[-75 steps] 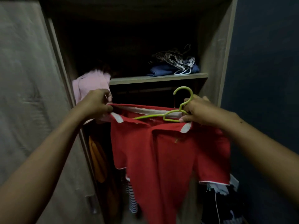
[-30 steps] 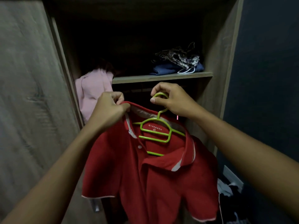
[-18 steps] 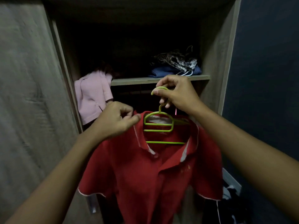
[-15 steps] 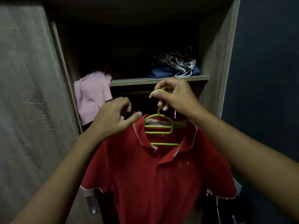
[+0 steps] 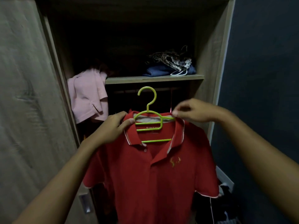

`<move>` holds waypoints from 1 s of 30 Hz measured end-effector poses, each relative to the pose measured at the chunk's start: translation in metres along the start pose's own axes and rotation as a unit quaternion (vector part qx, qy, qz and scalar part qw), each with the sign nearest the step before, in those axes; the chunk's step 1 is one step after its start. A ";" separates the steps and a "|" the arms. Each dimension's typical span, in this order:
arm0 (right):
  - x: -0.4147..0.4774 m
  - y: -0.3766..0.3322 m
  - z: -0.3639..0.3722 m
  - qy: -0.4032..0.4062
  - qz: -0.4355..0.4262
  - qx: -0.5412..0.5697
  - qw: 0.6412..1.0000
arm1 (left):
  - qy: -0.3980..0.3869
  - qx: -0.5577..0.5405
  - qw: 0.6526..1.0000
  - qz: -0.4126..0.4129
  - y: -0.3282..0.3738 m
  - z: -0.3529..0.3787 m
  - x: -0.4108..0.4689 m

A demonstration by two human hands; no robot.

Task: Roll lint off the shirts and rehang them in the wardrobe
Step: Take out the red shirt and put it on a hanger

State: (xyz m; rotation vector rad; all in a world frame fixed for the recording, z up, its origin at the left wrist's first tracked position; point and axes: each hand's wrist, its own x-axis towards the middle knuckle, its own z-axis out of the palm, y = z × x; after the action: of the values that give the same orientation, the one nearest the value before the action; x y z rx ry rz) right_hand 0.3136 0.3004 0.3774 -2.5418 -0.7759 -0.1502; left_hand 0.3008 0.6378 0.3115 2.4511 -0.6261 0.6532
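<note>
The red shirt (image 5: 153, 175) hangs on a green hanger (image 5: 155, 140), held up before the open wardrobe (image 5: 212, 46). The left hand (image 5: 111, 128) grips the collar at the left shoulder, fingers (image 5: 119, 114) curled round the cloth. The right hand (image 5: 195, 110) pinches the hanger's right end (collar edge too). The hook stands bare. Behind, a pink shirt (image 5: 87, 96) hangs left of the shelf (image 5: 153, 78), which carries folded clothes (image 5: 161, 71).
</note>
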 end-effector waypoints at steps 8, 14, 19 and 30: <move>-0.006 -0.006 -0.006 -0.075 0.034 0.028 0.996 | 0.006 -0.045 0.997 -0.065 -0.009 0.012 0.009; 0.000 -0.024 -0.025 -0.088 0.080 -0.022 0.993 | -0.020 -0.009 0.994 -0.103 -0.022 0.026 0.019; 0.013 -0.034 -0.030 -0.115 0.134 -0.142 0.974 | 0.025 -0.039 0.982 -0.182 -0.032 0.030 0.027; 0.051 -0.002 0.021 -0.028 0.188 -0.042 0.981 | 0.056 -0.016 0.965 -0.257 -0.036 0.062 0.066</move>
State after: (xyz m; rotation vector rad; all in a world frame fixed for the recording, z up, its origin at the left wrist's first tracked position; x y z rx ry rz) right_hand 0.3542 0.3364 0.3718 -2.7300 -0.3019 0.0151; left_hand 0.3913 0.6095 0.2883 2.3793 0.0533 0.5535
